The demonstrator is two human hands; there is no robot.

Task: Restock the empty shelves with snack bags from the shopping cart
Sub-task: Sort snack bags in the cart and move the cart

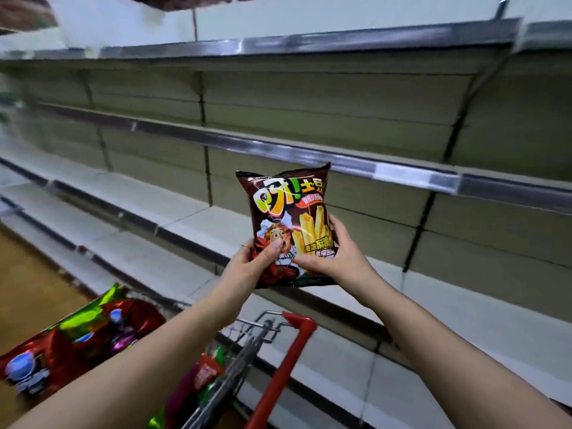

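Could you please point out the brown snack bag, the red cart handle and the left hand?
brown snack bag (288, 209): head view, upper printed front.
red cart handle (282, 374): head view, middle of the bar.
left hand (246, 266): head view, back of the hand.

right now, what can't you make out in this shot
Head view, snack bag: lower print covered by the left hand and right hand.
Head view, shopping cart: basket cut by the bottom edge, partly behind the left forearm.
Head view, top-left shelf: smeared by motion blur.
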